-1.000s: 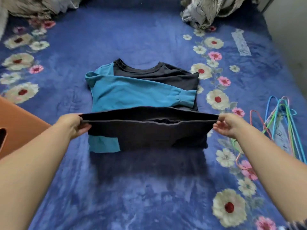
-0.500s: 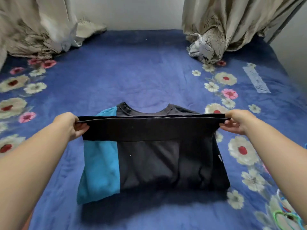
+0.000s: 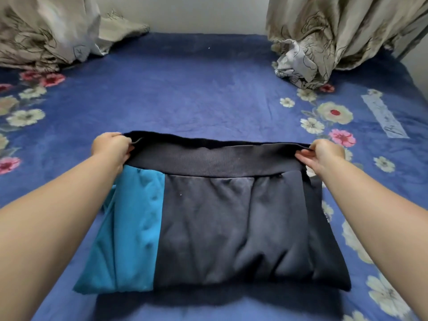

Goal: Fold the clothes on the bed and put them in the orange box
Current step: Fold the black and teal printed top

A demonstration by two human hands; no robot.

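Black and teal top (image 3: 222, 228), folded in half, ribbed hem at far edge, flat on bed (image 3: 185, 89)

Sweatshirt (image 3: 222, 228) matt soft knit, ribbed hem; bedspread (image 3: 185, 93) plush fleecy cloth.

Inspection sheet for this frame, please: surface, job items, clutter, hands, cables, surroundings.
Surface: blue floral bedspread, wrinkled.
Job's things: black and teal top folded in half, ribbed hem at the far edge; orange box not in view.
Clutter: pale printed strip lying far right.
Hands: left hand and right hand each pinch a hem corner.
Cables: nothing seen.
Surroundings: beige patterned curtains bunched on the far corners, pale wall behind.
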